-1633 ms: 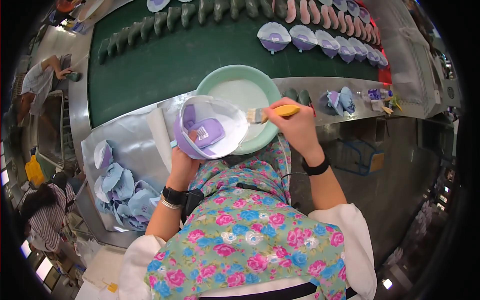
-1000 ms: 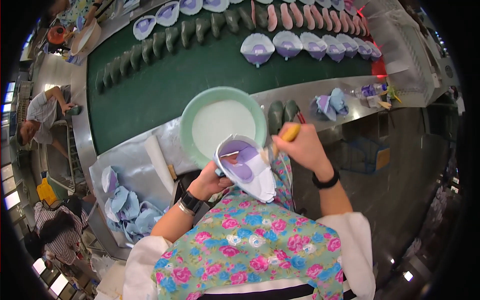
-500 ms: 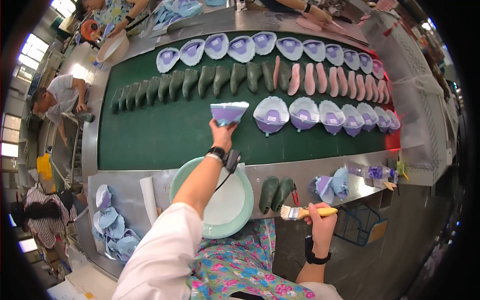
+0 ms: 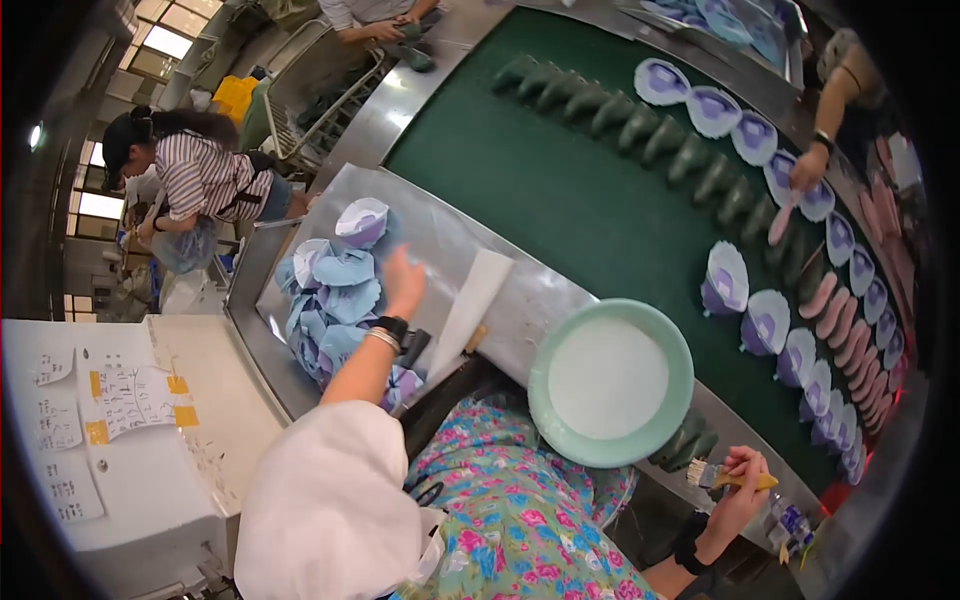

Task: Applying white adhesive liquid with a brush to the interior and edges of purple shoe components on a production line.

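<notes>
Where the right hand (image 4: 738,492) closes firmly around one yellow-handled brush (image 4: 716,479), the bristles sit outside one pale-green basin (image 4: 608,455) containing white liquid (image 4: 608,378). Left hand (image 4: 403,284): beside a heap of blue-and-purple fabric pieces (image 4: 345,298); blurred, finger spread cannot be told. One far metal tray (image 4: 790,73): more blue pieces (image 4: 722,20).

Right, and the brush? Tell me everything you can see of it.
The brush is flat, with pale bristles and a yellow handle that looks painted or plastic. The right hand grips the handle, fingers covering part of it. It lies roughly level across the picture, bristles to the left, right of and below the basin. Whether the bristles are wet or touch the dark lasts beside them, I can't tell.
</notes>
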The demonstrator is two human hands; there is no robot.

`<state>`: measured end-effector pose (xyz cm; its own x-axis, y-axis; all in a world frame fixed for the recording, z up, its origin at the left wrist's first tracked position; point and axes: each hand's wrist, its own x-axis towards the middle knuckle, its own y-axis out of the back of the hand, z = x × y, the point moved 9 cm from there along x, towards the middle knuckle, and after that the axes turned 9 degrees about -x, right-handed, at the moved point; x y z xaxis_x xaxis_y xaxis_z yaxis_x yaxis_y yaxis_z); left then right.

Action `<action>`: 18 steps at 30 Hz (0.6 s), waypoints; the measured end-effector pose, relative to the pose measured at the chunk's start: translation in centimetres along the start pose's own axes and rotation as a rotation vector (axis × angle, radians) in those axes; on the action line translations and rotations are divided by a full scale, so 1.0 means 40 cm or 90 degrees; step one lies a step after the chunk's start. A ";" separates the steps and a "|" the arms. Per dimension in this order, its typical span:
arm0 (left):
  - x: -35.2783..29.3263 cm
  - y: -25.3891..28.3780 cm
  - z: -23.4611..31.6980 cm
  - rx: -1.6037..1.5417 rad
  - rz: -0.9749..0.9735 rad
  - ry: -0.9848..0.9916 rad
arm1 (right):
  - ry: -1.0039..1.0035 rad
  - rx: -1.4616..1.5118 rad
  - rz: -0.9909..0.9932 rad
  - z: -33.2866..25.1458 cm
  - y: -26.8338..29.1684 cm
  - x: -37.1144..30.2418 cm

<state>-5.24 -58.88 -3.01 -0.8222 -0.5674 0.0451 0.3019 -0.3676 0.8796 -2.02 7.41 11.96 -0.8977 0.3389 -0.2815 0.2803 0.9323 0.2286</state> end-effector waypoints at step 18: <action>0.146 0.121 0.089 -0.876 -0.483 0.085 | 0.405 -0.403 -0.263 -0.306 -0.769 -0.243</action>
<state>-10.30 -61.37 3.20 -0.9553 0.0223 -0.2948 0.1066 -0.9041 -0.4139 -6.08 -26.11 19.06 -0.9513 -0.3023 0.0600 -0.1634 0.6597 0.7335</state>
